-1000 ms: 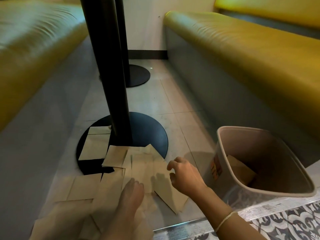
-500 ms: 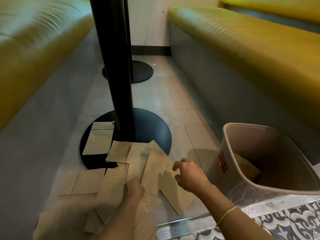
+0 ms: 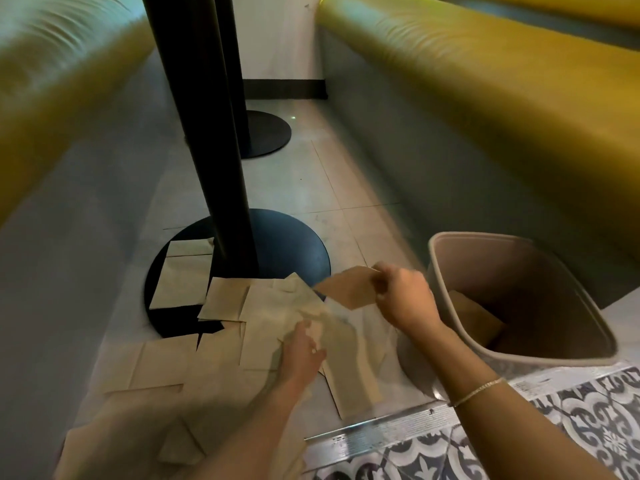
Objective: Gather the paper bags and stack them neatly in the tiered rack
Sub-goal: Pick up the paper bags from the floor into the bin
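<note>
Right hand (image 3: 403,295) now lifted off the floor (image 3: 349,188), pinching one paper bag (image 3: 349,289) at its edge, just left of the bin (image 3: 519,299); half a second ago still low over the pile with fingers curled and nothing held. Held bag raised and tilted, clear of the others, its far corner over the edge of the round black table base (image 3: 287,244).

Left hand (image 3: 301,351) further forward than before, down on the heap of paper bags (image 3: 277,327), fingers bent into the top sheets; blurred, so whether gripping a sheet or only pressing on it, cannot tell. Top bag under it now crumpled and lifted a little, flat earlier.

Rest of the bags spread flat across the tiled floor as before, overlapping, two lying on the black base beside the pole (image 3: 221,168). One more bag (image 3: 474,317) lying inside the bin, unchanged. Bin tipped toward the camera, standing just right of the pile, at the foot of the yellow bench (image 3: 502,98). Thin bracelet (image 3: 479,391) on the right wrist. Patterned tile (image 3: 571,427) and a metal threshold strip (image 3: 377,433) in the near right corner.
</note>
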`<action>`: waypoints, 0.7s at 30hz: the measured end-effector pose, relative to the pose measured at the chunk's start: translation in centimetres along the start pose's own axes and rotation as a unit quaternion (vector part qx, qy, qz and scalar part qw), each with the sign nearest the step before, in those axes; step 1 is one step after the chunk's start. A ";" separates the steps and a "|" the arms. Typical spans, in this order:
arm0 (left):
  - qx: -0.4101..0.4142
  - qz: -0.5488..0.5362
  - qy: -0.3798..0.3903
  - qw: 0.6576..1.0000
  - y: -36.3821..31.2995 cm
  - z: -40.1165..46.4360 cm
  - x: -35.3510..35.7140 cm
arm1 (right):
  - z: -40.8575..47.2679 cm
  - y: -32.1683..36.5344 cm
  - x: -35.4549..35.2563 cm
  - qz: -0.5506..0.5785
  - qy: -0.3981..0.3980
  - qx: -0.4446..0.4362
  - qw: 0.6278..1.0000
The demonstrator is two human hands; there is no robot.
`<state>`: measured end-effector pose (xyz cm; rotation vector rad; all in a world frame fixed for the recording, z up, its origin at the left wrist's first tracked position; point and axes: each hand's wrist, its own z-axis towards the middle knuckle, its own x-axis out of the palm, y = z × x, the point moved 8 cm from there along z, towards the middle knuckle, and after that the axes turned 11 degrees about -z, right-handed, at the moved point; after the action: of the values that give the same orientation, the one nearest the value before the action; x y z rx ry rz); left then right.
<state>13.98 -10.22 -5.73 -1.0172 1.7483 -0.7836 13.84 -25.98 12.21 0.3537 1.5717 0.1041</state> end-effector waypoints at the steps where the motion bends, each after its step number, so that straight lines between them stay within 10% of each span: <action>1: -0.021 0.040 0.013 0.999 0.7 -0.3 1.3 | -0.2 0.3 -1.3 0.005 -0.040 -0.004 0.999; 12: -0.171 0.117 -0.075 0.975 4.8 -3.3 7.5 | -4.4 -5.9 -17.3 0.045 -0.328 0.146 0.932; 21: -0.117 0.105 -0.047 0.986 3.2 -3.1 4.8 | -4.7 -12.7 -13.6 -0.037 -0.121 0.275 0.953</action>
<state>9.05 -12.80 -9.25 -0.9843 1.8581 -0.3978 7.08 -41.21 21.78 0.7135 1.3473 -0.4325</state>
